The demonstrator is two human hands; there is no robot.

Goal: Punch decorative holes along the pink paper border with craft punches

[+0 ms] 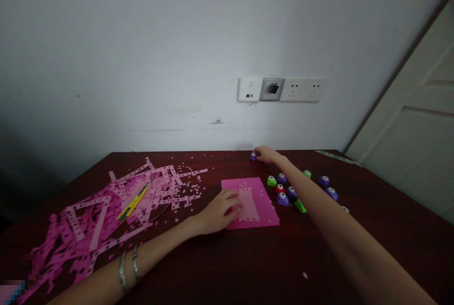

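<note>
My left hand (224, 208) lies with its fingers apart on a light pink paper piece (248, 203) with a notched edge. Beneath that piece is a stack of darker pink paper (267, 208). At the back of the table, my right hand (264, 153) is stretched out, its fingers closed at a small purple paper punch (253, 156) with a white round top. Under and beside my right forearm stand several more punches, among them a red punch (280, 188), a green punch (271, 181) and a purple punch (283, 199).
Pink paper strips with punched holes (102, 215) are heaped at the left, with a yellow utility knife (133, 203) on top. Tiny paper bits (189, 184) are scattered beside them. A patterned strip (338, 157) lies at the back right. Wall sockets (303, 90) are above the table.
</note>
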